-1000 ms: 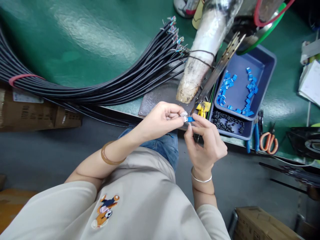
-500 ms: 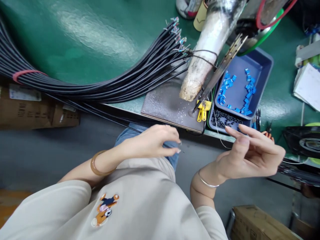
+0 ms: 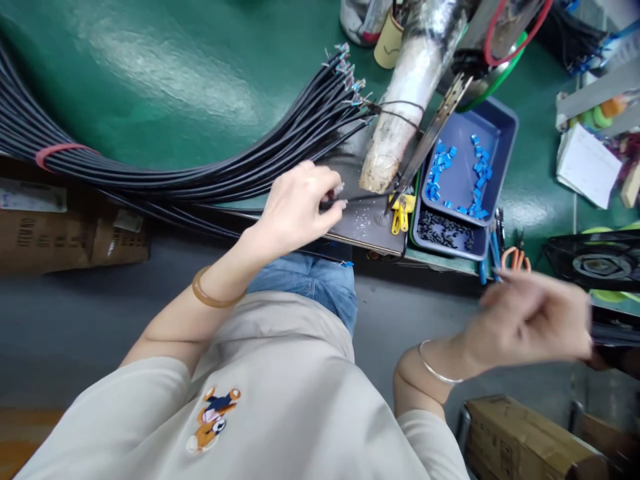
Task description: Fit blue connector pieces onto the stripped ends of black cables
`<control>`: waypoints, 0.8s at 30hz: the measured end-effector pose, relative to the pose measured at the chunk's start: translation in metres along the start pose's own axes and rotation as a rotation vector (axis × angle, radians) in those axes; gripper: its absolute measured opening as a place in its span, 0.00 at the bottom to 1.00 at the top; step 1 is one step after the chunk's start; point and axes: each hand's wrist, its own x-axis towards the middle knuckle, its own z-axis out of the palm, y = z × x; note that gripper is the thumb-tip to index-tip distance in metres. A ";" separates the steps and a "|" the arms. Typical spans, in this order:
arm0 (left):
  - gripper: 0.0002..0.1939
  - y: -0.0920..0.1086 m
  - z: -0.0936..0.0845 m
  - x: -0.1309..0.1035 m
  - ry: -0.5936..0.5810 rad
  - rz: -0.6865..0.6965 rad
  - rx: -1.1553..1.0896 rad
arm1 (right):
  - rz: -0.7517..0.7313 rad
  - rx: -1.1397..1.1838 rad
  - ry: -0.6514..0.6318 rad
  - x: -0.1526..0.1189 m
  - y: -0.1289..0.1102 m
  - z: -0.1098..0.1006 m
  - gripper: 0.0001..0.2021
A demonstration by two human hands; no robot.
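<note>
My left hand (image 3: 303, 207) is over the near edge of the dark work plate (image 3: 367, 230), thumb and fingers pinched on a black cable (image 3: 327, 205). A dark length reaches from these fingers toward the metal blade-like strip (image 3: 433, 137). Beside the hand lies a thick bundle of black cables (image 3: 200, 179), its stripped ends showing coloured wires (image 3: 345, 67). My right hand (image 3: 535, 320) is raised off the table's front edge, to the right and below the trays. Motion smears its curled fingers, so whether they hold anything does not show.
A blue-grey tray (image 3: 505, 157) holds blue clips; the lower tray (image 3: 481, 245) has small black parts. Yellow snips (image 3: 400, 217) lie beneath the wrapped tube (image 3: 395, 120). Orange-handled scissors (image 3: 515, 259), papers (image 3: 587, 167) and a black fan-like object (image 3: 600, 267) are at right.
My left hand has moved up from my lap to the plate and closed on a black cable. My right hand has shifted right and slightly down, its fingers now blurred. The view has shifted a little.
</note>
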 end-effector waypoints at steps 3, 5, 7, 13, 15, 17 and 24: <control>0.07 0.021 -0.012 -0.012 -0.514 0.161 -0.260 | -0.048 -0.139 -0.201 0.025 0.022 0.031 0.12; 0.07 0.032 -0.013 -0.018 -0.853 0.241 -0.498 | -0.002 -0.210 -0.354 0.041 0.036 0.046 0.10; 0.08 0.040 -0.006 -0.023 -0.992 0.172 -0.728 | 0.054 -0.239 -0.488 0.053 0.045 0.054 0.11; 0.04 0.036 0.026 -0.038 -0.241 -0.368 -1.036 | 0.080 -0.188 -0.730 0.072 0.050 0.058 0.13; 0.05 0.033 0.030 -0.040 -0.106 -0.409 -1.050 | 0.083 -0.159 -0.753 0.073 0.050 0.058 0.13; 0.06 0.030 0.030 -0.041 -0.079 -0.422 -1.059 | 0.085 -0.143 -0.733 0.071 0.051 0.059 0.12; 0.06 0.027 0.031 -0.037 -0.148 -0.375 -1.041 | 0.135 -0.136 -0.518 0.055 0.054 0.053 0.10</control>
